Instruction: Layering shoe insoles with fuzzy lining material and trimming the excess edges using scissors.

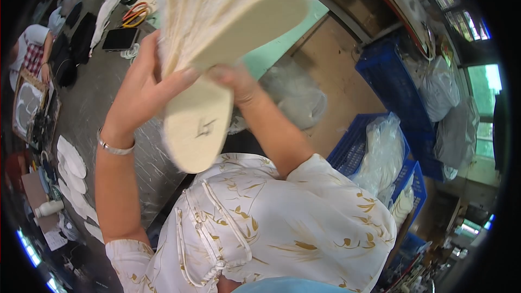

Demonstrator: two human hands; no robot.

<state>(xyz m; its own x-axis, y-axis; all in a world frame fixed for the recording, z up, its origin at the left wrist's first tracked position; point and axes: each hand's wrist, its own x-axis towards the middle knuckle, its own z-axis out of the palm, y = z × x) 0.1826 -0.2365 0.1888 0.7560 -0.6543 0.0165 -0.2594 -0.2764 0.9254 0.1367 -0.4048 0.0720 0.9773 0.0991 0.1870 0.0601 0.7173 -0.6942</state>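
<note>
Both hands hold a thick stack of cream insoles (255, 27) with white fluffy edges, raised over the front of the table. My left hand (144, 89) grips the stack's left side, thumb across the front and fingers behind it. On the other side my right hand (236, 81) is closed on the stack at its middle, its fingers partly hidden and slightly blurred. Below the hands hangs the lower end of an insole (198, 127), with a dark handwritten mark on its face. The upper insoles fan apart toward the top of the view.
A dark worktable (92, 84) carries a phone (120, 39), orange-handled scissors (135, 15) and several white insoles (73, 171) along its left edge. Blue crates (391, 87) with plastic bags stand at right. Another person (35, 49) is at far left.
</note>
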